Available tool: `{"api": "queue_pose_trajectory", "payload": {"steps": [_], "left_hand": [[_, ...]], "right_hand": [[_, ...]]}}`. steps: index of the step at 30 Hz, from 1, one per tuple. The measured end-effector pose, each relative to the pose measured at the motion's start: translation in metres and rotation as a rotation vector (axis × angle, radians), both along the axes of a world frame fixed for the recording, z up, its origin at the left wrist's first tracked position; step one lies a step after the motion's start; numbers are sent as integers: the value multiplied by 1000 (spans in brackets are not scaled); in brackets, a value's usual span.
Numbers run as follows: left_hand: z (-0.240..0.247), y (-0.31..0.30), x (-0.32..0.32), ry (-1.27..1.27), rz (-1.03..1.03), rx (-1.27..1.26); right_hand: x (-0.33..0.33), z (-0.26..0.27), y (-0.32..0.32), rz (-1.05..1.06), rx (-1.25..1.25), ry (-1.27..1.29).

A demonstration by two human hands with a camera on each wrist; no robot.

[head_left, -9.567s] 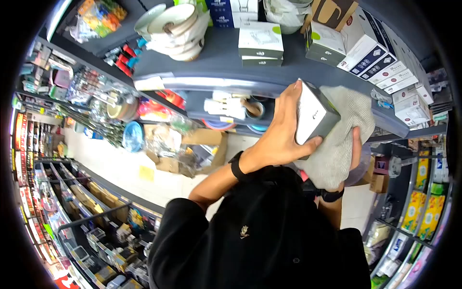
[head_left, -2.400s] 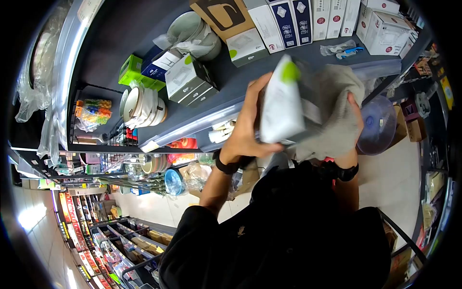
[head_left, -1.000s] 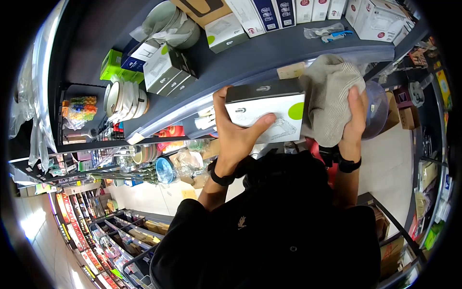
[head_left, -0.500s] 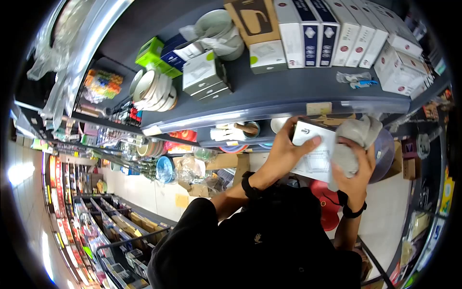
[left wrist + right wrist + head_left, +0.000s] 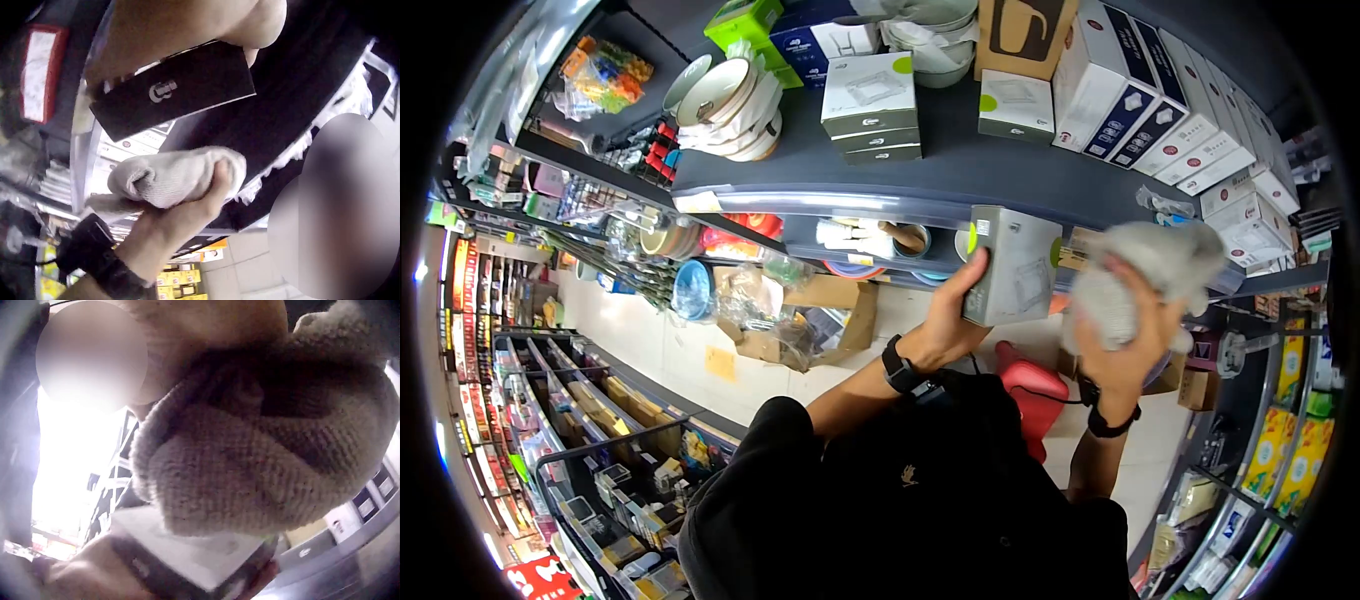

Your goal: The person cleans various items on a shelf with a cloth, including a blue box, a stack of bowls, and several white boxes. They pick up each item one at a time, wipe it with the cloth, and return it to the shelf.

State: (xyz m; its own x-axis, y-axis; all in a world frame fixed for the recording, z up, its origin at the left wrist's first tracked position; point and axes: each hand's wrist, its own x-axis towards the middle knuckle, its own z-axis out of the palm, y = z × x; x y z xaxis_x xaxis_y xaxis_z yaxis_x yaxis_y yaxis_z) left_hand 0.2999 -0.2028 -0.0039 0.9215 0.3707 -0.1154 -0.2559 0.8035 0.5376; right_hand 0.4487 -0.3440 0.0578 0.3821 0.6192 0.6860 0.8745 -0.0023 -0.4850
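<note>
My left hand [image 5: 945, 325] grips a small white-and-grey product box [image 5: 1018, 268] with a green dot, held out in front of the shelf edge. In the left wrist view a dark side of the box [image 5: 181, 94] with a pale logo faces the camera. To the right, my right hand [image 5: 1128, 350] holds a bunched grey ribbed cloth [image 5: 1145, 275], blurred in the head view. A gap shows between cloth and box there. In the right wrist view the cloth [image 5: 231, 469] fills the middle and overlaps the box [image 5: 187, 550].
Similar boxes stand in a stack [image 5: 870, 105] on the dark shelf [image 5: 960, 170], beside wrapped bowls [image 5: 735, 105] and a row of upright boxes [image 5: 1140, 90]. Below are a red stool [image 5: 1035, 395] and an open carton [image 5: 840, 310] on the floor.
The box has been turned over in my left hand to show other faces. My right hand has gathered the cloth, earlier hanging loose, into a bunch and moved off the box.
</note>
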Motion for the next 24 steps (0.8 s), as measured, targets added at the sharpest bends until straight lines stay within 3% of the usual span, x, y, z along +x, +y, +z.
{"api": "queue_pose_trajectory", "payload": {"steps": [1,2,3,4,6,10,12,13,15,16,18,20,22,24], "left_hand": [[4,-4,-2,18,57,46],[7,-9,-4,40,108,87],[-12,-4,-6,9,112,47],[-22,5,-10,-48,107,8],[7,25,-9,-104,87,-241],[2,55,-33,-82,209,-154],[-3,60,-46,-72,205,-162],[-8,63,-54,-76,150,-165],[-17,62,-62,-116,138,-201],[-21,64,-64,-131,141,-216],[-27,67,-70,-218,96,-245],[-19,65,-70,-100,80,-139],[-6,58,-70,-63,115,1],[-12,50,-69,-99,130,-81]], "right_hand": [[-15,4,15,88,-148,-47],[-30,4,37,166,-145,-67],[-47,-3,59,186,29,76],[-51,-7,64,217,-59,140],[-66,-27,75,188,-24,121],[-70,-58,64,320,-188,170],[-68,-64,60,220,-198,377],[-75,-61,59,220,-218,364],[-91,-51,56,-77,-40,744],[-93,-44,60,-79,-55,727],[-98,-18,69,121,-17,513],[-114,16,94,188,-234,337],[-126,30,127,232,-414,-20],[-137,28,131,189,-396,32]]}}
